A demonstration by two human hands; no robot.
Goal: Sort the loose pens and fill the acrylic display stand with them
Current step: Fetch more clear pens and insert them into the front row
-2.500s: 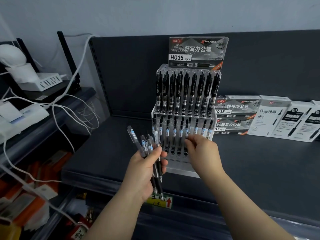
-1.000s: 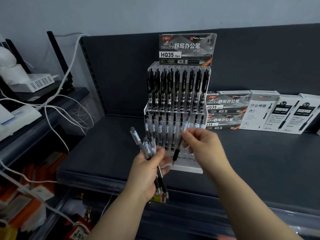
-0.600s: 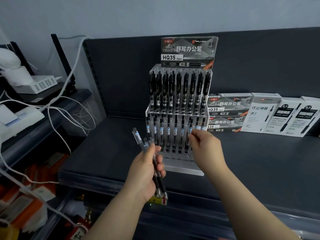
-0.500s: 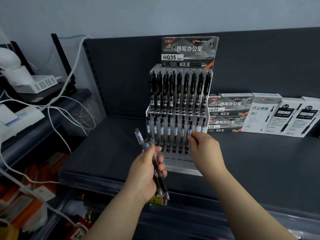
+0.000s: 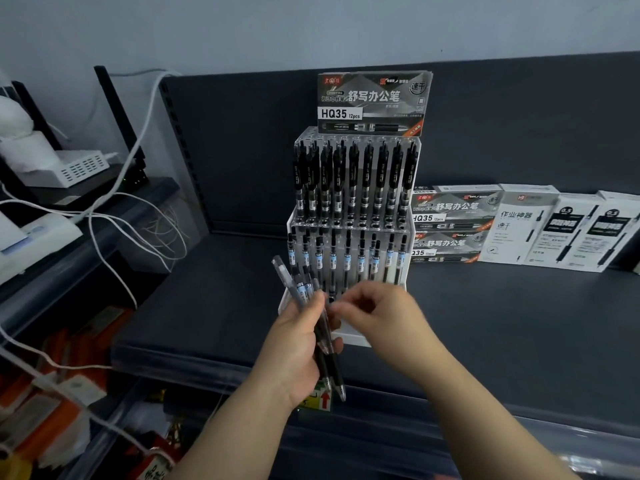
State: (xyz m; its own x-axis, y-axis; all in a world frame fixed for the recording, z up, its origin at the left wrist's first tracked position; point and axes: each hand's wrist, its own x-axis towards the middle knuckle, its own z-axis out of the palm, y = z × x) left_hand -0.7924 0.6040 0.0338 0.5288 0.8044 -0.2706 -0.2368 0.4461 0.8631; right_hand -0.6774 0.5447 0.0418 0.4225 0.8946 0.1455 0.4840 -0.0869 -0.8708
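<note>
1. Clear acrylic display stand (image 5: 360, 224): stepped in tiers, upright on the dark shelf (image 5: 214, 306), front base partly hidden.
2. Upper tier: a row of black pens (image 5: 352, 178) with black clips, standing upright in the holes, tips down, filled from side to side.
3. Lower tier: a row of clear-barrelled pens (image 5: 347, 259) with pale blue labels, upright, side by side (two right of centre stand closer together).
4. Loose pens (image 5: 320, 336): a small bundle of the blue-labelled kind, held in the left hand (image 5: 294, 344) just in front of the stand's lowest step, tilted up and to the left, top ends fanned apart, dark lower ends and tips poking out below the palm.
</note>
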